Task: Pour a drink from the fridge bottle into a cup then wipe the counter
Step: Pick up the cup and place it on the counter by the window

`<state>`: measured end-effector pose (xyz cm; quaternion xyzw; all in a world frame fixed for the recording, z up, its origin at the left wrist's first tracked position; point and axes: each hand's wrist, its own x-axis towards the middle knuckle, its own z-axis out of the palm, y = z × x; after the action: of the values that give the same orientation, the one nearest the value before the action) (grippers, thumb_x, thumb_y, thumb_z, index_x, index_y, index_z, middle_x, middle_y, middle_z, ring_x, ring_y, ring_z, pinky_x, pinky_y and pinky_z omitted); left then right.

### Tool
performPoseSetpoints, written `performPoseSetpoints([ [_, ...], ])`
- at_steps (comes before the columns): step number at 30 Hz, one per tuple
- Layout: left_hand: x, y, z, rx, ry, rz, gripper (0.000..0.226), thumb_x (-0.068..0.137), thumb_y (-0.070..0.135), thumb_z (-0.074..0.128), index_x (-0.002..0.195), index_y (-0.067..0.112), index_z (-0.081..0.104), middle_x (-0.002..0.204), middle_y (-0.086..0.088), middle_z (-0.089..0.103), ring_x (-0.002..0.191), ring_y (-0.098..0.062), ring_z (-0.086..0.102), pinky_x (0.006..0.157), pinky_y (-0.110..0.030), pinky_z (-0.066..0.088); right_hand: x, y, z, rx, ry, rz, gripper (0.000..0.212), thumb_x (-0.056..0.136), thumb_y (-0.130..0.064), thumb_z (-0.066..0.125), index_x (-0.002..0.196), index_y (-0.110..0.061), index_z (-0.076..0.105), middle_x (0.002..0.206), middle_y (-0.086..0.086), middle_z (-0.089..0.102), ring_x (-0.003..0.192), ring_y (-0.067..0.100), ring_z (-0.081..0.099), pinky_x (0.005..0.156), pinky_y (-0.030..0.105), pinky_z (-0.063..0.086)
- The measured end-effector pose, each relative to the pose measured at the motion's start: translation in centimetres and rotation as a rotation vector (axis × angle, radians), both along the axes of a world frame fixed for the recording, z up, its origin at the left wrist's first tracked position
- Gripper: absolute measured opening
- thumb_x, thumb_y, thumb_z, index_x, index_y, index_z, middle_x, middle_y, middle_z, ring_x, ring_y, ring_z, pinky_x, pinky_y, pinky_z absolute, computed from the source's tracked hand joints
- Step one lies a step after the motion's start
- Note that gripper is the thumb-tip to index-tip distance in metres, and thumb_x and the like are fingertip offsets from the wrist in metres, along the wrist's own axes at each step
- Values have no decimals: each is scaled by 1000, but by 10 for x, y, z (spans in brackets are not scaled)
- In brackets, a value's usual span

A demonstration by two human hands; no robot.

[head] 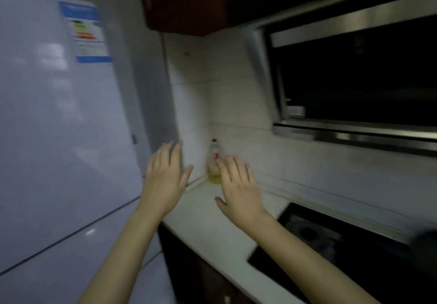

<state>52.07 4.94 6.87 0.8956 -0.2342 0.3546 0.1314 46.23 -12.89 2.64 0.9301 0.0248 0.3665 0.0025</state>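
Observation:
The white fridge [59, 126] fills the left side, its doors closed, with a blue energy label [85, 32] near the top. My left hand [164, 176] is raised with fingers spread, just right of the fridge's edge, holding nothing. My right hand [238, 185] hovers palm down over the white counter [212, 228], fingers apart and empty. A small bottle [214, 164] with a red cap and yellowish liquid stands in the tiled corner, partly hidden behind my right fingers. No cup shows.
A black cooktop [331, 244] is set into the counter at the right. A range hood [354, 79] hangs above it, with a dark wall cabinet [184, 1] over the corner. Dark cabinet fronts [201, 275] run below the counter.

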Motion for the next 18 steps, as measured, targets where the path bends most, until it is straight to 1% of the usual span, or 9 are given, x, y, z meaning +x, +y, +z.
performPoseSetpoints([
  [3,-44,-101,-2,-46,9,-165,64,101,48,37,150,8,30,149,-19,39,137,-36,37,112,-46,30,-66,-80,-1,-10,-7,-133,93,66,-43,76,142,-6,38,146,18,40,136,37,36,110,53,32],
  [5,-80,-165,-8,-70,65,-278,63,101,45,42,151,8,29,152,-18,35,140,-34,34,113,-44,29,-117,-134,-3,-30,7,-231,90,70,-44,71,144,-6,36,148,18,37,137,36,33,110,53,31],
  [8,-134,-253,-20,-33,105,-434,65,100,46,38,153,10,25,156,-15,31,144,-29,29,115,-40,27,-198,-209,-9,-41,51,-393,88,73,-44,67,145,-8,34,149,17,35,139,35,31,111,53,29],
  [10,-170,-307,-27,-14,117,-535,65,101,46,39,154,13,22,158,-13,29,146,-27,26,117,-40,23,-250,-255,-14,-27,71,-512,87,73,-44,68,144,-7,35,148,18,37,138,35,33,111,53,30],
  [14,-252,-399,-40,25,153,-707,67,102,47,37,156,16,16,160,-11,26,147,-26,25,118,-41,22,-350,-325,-26,9,103,-726,86,69,-43,72,140,-6,41,144,18,42,134,36,38,109,52,33],
  [18,-325,-467,-50,74,178,-870,66,102,47,35,157,21,10,163,-6,19,152,-20,12,121,-36,11,-434,-371,-33,45,117,-878,87,68,-40,73,141,-6,41,146,18,40,137,36,35,111,53,31],
])
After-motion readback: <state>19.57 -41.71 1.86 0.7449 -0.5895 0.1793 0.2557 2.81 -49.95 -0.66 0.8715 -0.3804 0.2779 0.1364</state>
